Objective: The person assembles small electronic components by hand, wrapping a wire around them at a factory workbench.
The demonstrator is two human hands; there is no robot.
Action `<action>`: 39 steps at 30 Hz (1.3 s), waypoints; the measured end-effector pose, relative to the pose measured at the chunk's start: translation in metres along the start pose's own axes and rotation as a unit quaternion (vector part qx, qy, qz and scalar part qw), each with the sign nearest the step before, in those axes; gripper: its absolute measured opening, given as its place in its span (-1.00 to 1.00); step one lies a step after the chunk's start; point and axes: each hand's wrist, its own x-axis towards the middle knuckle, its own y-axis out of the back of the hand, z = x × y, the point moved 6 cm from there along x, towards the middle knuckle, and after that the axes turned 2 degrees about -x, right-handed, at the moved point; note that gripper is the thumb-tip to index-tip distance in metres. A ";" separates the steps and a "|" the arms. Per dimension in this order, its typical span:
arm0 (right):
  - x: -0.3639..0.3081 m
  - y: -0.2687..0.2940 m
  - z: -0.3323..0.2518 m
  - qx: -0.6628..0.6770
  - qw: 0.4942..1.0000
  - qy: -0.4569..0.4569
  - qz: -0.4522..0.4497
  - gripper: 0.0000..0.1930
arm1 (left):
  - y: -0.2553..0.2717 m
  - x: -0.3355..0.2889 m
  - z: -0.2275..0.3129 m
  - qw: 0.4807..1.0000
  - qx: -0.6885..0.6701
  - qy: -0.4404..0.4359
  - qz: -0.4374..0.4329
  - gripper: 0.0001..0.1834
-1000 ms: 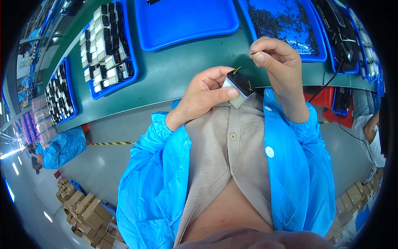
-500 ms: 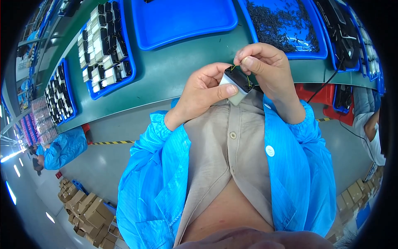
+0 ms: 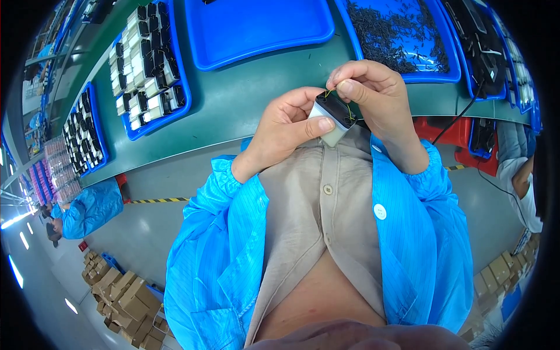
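Note:
My left hand [image 3: 287, 126] is closed around a small white rectangular block with a black end [image 3: 336, 107], thumb on its pale side and fingers behind. The block is tilted, with its black end up and facing right. Thin yellow-green wires [image 3: 350, 111] come out of round spots on that end. Above the block, the fingertips of my right hand [image 3: 378, 96] are pinched together on the wires. Whatever else may be between those fingertips is too small to make out.
Beyond my hands lies a green table [image 3: 251, 96]. On it stand a blue tray [image 3: 262, 55], a blue tray of small black pieces [image 3: 446, 73], and a tray [image 3: 185, 105] of similar white-and-black blocks at left. A black cable [image 3: 458, 119] hangs at right, near red plastic [image 3: 449, 133].
Almost nothing differs. My right fingertips have shifted very slightly left at the wires, and the block has turned a little in my left hand.

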 end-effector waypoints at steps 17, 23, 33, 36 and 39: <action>0.000 0.000 -0.003 -0.016 0.999 0.030 0.009 -0.89 | 0.004 0.000 -0.002 1.000 0.015 0.014 0.002 -0.42; 0.000 -0.002 -0.002 -0.017 0.999 0.027 0.004 -0.89 | 0.000 0.001 0.000 1.000 -0.003 -0.008 -0.006 -0.62; -0.001 -0.006 -0.005 -0.066 0.995 0.038 -0.057 -0.88 | 0.002 -0.001 -0.004 1.000 -0.001 0.003 -0.020 -0.60; 0.000 -0.008 -0.011 -0.098 0.991 0.048 -0.076 -0.87 | 0.003 0.000 -0.005 0.999 -0.017 -0.017 -0.026 -0.58; 0.001 -0.009 -0.013 -0.087 0.994 0.041 -0.049 -0.87 | 0.006 0.001 -0.005 1.000 -0.009 -0.018 -0.012 -0.58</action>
